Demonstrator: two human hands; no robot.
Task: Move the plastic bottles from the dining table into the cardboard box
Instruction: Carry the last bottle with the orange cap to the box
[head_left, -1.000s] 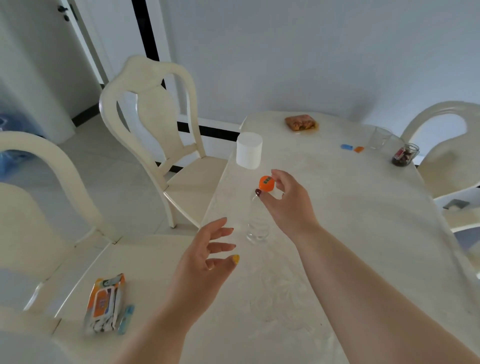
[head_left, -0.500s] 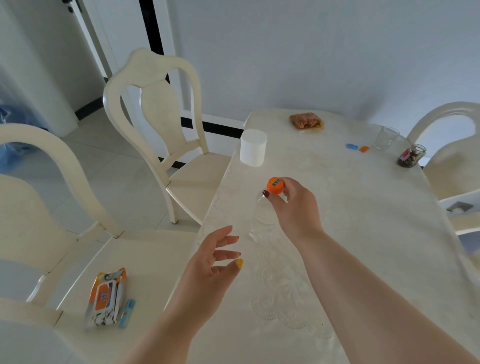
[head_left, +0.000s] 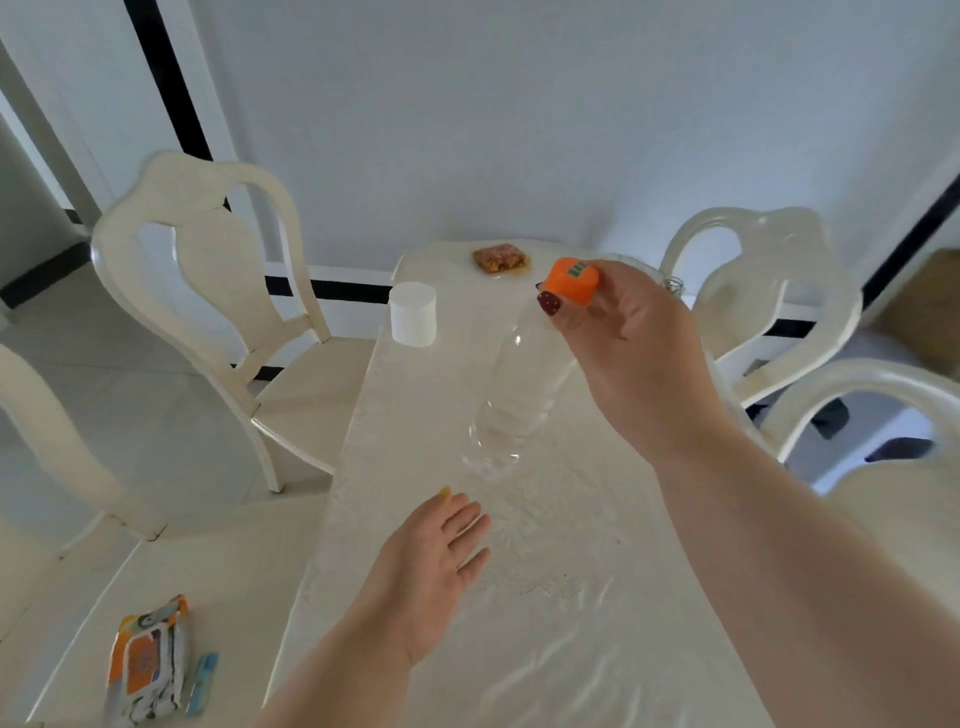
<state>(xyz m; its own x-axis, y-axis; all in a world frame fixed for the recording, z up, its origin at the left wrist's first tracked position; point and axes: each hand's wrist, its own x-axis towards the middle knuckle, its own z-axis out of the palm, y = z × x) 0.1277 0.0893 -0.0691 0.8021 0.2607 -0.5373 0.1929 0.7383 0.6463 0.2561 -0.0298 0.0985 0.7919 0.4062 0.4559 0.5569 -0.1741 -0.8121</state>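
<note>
Clear plastic bottle now lifted off the bench, hanging tilted; right hand grip pinched on its orange cap; left hand open, empty below the bottle; carry to box next, box not clearly seen.

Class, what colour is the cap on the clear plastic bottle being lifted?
Orange, with small green print on top: the clear plastic bottle's screw cap, seen best in the head view.
</note>
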